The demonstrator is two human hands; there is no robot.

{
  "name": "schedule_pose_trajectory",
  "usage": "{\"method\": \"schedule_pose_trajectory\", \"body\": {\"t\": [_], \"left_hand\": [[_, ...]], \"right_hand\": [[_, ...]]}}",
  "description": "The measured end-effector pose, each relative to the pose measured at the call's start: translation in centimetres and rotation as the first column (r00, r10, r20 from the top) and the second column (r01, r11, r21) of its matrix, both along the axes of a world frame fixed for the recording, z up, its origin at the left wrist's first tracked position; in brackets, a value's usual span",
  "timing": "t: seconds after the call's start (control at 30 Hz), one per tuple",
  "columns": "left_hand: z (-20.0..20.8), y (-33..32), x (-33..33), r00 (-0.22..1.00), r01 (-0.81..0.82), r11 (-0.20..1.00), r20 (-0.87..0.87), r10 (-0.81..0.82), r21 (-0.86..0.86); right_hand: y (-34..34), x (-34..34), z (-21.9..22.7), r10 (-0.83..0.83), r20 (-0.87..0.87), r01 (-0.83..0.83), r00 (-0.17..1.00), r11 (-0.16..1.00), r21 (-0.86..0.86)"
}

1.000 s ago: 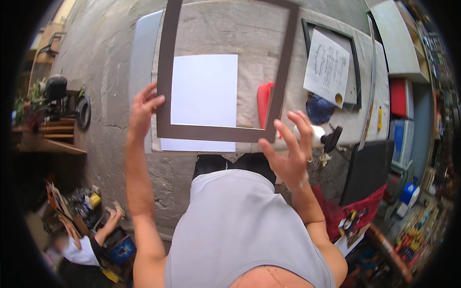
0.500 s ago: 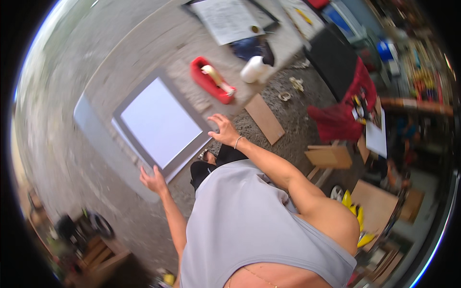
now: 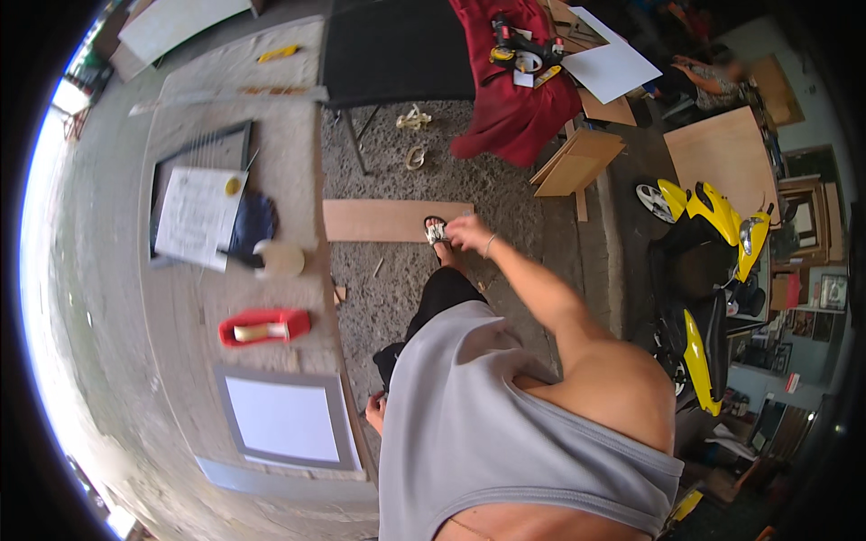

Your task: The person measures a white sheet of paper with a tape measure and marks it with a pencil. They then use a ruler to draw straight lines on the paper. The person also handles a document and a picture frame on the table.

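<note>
My right hand hangs in the air with its fingers loosely bent and nothing visible in them. Below it, in line of sight, are my sandalled foot and a thin brown board on the ground. Partly hidden by my shirt, my left hand shows slightly parted fingers beside the table edge. Near it on the table lies a grey mat with a white panel, untouched. A red tape dispenser and a whitish bottle stand farther along.
A paper sheet lies over a black frame; beyond are a ruler and a yellow cutter. Ahead stands a black table with a red cloth and drill. A yellow motorbike and another person are right.
Both hands have come away from the grey mat, which stays on the table. My body and view have turned right, so the table now lies along my left.
</note>
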State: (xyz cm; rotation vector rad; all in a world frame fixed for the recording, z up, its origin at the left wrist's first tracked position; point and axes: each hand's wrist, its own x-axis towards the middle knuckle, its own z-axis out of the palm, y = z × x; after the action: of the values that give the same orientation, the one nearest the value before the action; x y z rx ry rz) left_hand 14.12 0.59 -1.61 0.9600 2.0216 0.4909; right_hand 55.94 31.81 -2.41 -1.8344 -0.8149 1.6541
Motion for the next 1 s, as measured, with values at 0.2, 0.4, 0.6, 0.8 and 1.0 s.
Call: {"method": "schedule_pose_trajectory", "body": {"t": [0.2, 0.4, 0.6, 0.8, 1.0], "left_hand": [[1.8, 13.4, 8.6, 0.996, 0.079, 0.990, -0.029, -0.083, -0.117], [5.3, 35.6, 23.8, 0.937, 0.167, 0.980, 0.290, -0.193, 0.112], [11.1, 56.0, 41.0, 0.197, -0.246, 0.968, 0.975, 0.104, -0.054], [11.1, 59.6, 39.3, 0.145, -0.215, 0.975, 0.989, -0.024, 0.055], [9.0, 49.6, 31.9, 0.505, -0.071, 0.997, 0.860, 0.066, -0.035]], "right_hand": [[25.8, 21.5, 6.5, -0.441, 0.814, -0.374, 0.378, 0.732, 0.570], [36.3, 27.0, 9.7, -0.065, 0.975, -0.475, 0.213, 0.865, 0.162], [31.7, 19.9, 15.8, -0.011, 0.490, -0.391, 0.872, 0.586, 0.709], [35.4, 29.0, 11.8, -0.259, 0.865, -0.398, 0.429, 0.806, 0.438], [36.3, 33.2, 7.5, -0.088, 0.918, -0.370, 0.386, 0.897, 0.242]]}}
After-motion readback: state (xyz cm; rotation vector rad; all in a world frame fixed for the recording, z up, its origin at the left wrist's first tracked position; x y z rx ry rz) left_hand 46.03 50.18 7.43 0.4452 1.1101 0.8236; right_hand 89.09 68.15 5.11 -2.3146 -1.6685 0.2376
